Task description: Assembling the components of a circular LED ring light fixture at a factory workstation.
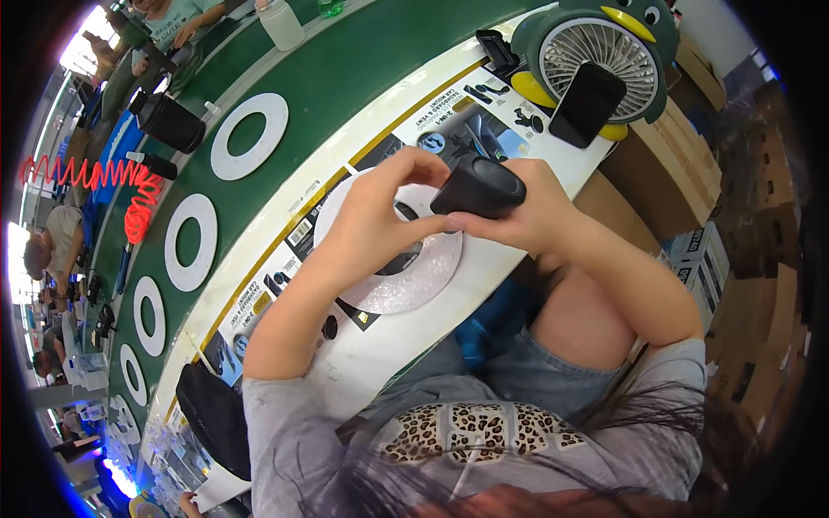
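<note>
A black, rounded plastic part [480,186] with an oval end is held up over the worktable. My right hand [540,210] wraps around its right side, the thumb along its lower edge. From the other side my left hand [380,211] curves to it, thumb and fingertips closed at its left end. Below my left hand lies a white ring-shaped disc [419,289] with a dark centre, resting on flat printed packaging [436,129]. What exactly the left fingertips grip is partly hidden.
Ahead, several white rings [191,243] lie on a green conveyor belt [345,73]. A phone [587,104] leans on a green animal-shaped fan [604,56] at the far right. Cardboard boxes [673,168] stand right. A black bag [207,414] lies left; a red coiled hose [138,211] hangs beyond.
</note>
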A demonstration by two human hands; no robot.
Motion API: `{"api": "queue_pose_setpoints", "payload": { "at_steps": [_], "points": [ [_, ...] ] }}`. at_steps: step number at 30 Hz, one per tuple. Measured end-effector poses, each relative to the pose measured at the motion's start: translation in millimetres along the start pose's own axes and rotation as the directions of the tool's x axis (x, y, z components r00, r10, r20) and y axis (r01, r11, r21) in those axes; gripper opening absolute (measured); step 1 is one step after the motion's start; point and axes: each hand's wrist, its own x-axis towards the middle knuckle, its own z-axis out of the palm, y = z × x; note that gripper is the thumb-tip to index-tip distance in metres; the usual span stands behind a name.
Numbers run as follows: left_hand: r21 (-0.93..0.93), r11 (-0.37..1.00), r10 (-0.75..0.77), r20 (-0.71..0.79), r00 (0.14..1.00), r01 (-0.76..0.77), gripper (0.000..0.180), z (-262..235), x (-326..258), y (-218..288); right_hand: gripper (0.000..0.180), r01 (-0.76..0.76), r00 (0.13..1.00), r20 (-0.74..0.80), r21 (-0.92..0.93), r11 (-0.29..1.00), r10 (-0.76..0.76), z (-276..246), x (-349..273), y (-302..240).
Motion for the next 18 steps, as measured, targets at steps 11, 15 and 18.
{"api": "queue_pose_setpoints", "payload": {
  "at_steps": [11,15,18],
  "points": [
    [-0.052,0.856,0.507,0.287,0.813,-0.515,0.010,53.5,-134.6,-9.1,0.023,-0.183,0.983,0.103,0.410,0.894,0.154,14.0,-8.2,7.8],
    [-0.113,0.821,0.562,0.329,0.759,-0.559,0.018,70.7,-133.1,-18.2,0.020,-0.148,0.989,0.074,0.355,0.923,0.130,21.1,-3.7,8.2],
    [-0.139,0.819,0.572,0.267,0.776,-0.556,0.014,74.3,-135.2,-30.5,0.018,-0.095,0.995,0.046,0.350,0.932,0.084,22.2,-1.3,5.7]
  ]
}}
